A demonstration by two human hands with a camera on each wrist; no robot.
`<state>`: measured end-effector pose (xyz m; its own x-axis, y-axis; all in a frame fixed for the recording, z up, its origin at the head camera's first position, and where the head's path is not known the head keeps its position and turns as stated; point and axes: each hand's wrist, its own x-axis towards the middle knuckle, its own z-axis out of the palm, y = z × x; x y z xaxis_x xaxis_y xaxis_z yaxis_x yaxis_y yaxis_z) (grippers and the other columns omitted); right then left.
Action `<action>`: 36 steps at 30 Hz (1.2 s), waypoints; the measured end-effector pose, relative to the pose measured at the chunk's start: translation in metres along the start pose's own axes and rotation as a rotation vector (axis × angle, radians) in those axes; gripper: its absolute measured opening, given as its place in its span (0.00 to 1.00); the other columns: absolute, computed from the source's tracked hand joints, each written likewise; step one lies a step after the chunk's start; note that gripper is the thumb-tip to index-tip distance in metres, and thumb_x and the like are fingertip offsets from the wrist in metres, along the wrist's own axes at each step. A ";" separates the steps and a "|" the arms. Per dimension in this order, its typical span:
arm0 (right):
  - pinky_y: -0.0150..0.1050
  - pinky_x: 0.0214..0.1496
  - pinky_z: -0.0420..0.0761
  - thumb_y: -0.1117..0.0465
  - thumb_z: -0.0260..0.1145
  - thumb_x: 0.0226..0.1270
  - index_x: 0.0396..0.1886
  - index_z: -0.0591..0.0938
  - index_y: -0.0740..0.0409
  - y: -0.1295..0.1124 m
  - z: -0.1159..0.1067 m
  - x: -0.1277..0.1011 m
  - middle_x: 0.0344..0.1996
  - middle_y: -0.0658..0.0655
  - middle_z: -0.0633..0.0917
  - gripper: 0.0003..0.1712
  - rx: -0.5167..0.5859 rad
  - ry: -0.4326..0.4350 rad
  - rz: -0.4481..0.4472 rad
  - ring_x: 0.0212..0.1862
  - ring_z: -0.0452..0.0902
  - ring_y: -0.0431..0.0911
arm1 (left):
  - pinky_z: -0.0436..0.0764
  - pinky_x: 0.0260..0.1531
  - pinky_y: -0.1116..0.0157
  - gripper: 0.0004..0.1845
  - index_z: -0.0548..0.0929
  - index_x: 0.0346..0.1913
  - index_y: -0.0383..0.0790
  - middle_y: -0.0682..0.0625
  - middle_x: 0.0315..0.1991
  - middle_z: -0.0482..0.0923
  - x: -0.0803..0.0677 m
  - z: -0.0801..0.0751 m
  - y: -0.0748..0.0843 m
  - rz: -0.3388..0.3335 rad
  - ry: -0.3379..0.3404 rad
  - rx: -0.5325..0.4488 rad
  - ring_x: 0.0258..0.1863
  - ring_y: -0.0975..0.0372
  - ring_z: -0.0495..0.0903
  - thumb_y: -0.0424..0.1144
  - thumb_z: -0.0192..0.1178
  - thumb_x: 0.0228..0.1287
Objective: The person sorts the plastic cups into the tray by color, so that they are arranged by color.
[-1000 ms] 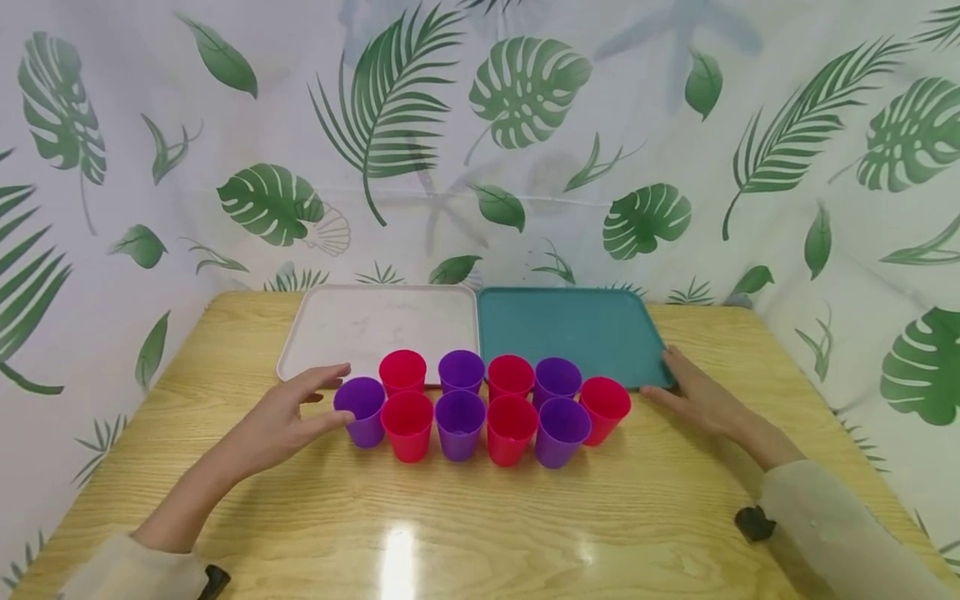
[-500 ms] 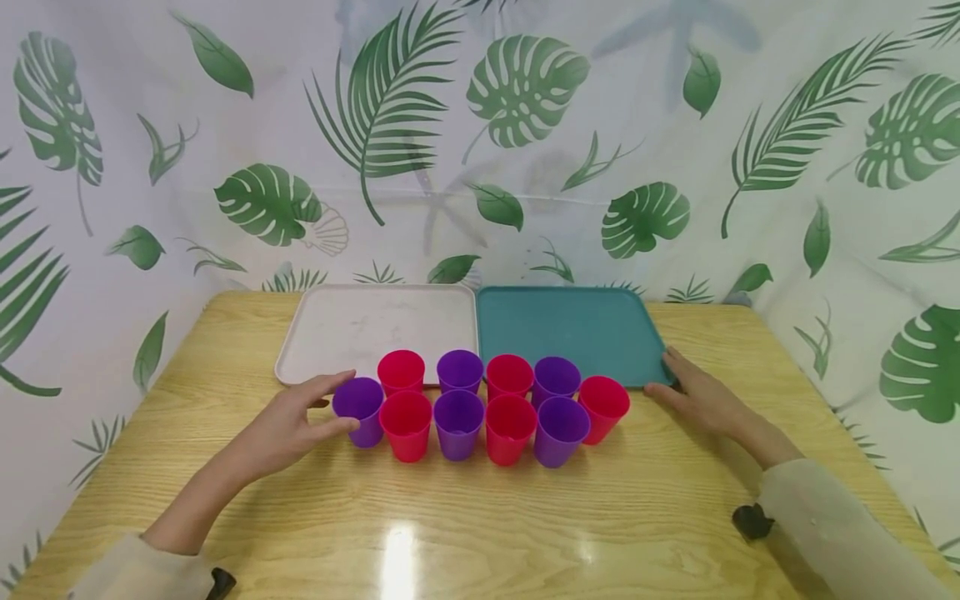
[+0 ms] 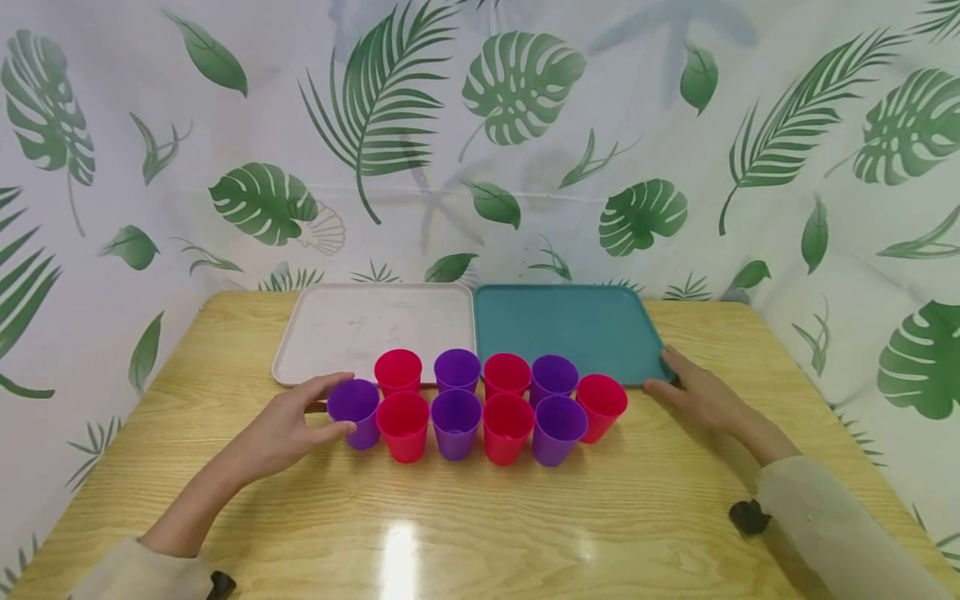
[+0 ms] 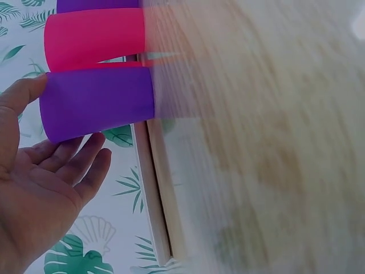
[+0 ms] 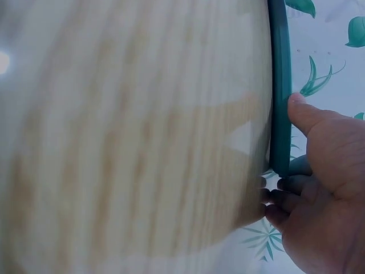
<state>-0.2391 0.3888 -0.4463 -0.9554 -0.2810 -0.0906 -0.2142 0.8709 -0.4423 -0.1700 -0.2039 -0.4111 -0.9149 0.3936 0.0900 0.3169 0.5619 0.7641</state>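
Note:
In the head view my left hand [image 3: 281,429] holds the leftmost purple cup [image 3: 362,429], thumb at its near side and fingers behind it. The left wrist view shows the thumb at the rim of this purple cup [image 4: 97,105] and the fingertips along its wall. To its right, several red cups [image 3: 406,433] and purple cups [image 3: 457,429] stand upright in two close rows with colours alternating. My right hand [image 3: 701,398] rests at the near right corner of the teal tray [image 3: 566,321]. In the right wrist view its thumb touches the edge of the tray [image 5: 279,85], the other fingers loosely bent by the corner.
A white tray [image 3: 375,321] lies flat at the back left, side by side with the teal one. The back row of cups stands at the trays' front edges. Behind the wooden table [image 3: 480,525] hangs a leaf-print curtain [image 3: 495,167].
The left hand has moved in around the leftmost purple cup, which now stands slightly farther from the red cup beside it. The right hand has stayed at the teal tray's corner.

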 end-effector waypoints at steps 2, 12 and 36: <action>0.71 0.74 0.57 0.42 0.56 0.81 0.79 0.49 0.78 0.000 -0.001 0.000 0.76 0.82 0.51 0.51 0.004 -0.006 0.010 0.75 0.49 0.77 | 0.80 0.60 0.44 0.36 0.70 0.72 0.29 0.36 0.64 0.78 -0.001 0.000 0.000 -0.007 -0.004 -0.014 0.58 0.43 0.81 0.42 0.70 0.68; 0.71 0.75 0.56 0.41 0.56 0.81 0.79 0.49 0.77 0.001 -0.001 -0.002 0.77 0.81 0.51 0.51 0.009 -0.008 0.025 0.76 0.49 0.76 | 0.79 0.61 0.45 0.34 0.70 0.72 0.30 0.40 0.59 0.81 -0.006 -0.010 0.000 -0.008 0.000 -0.024 0.57 0.48 0.82 0.41 0.69 0.69; 0.71 0.73 0.59 0.42 0.56 0.81 0.79 0.48 0.77 0.000 -0.004 0.000 0.75 0.83 0.53 0.51 0.005 -0.015 0.031 0.74 0.52 0.77 | 0.84 0.53 0.65 0.39 0.62 0.77 0.30 0.30 0.65 0.74 0.023 -0.077 0.016 -0.082 0.100 0.055 0.62 0.38 0.77 0.46 0.65 0.74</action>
<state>-0.2399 0.3901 -0.4428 -0.9585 -0.2598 -0.1173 -0.1835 0.8771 -0.4438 -0.2052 -0.2421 -0.3476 -0.9578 0.2716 0.0939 0.2506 0.6292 0.7358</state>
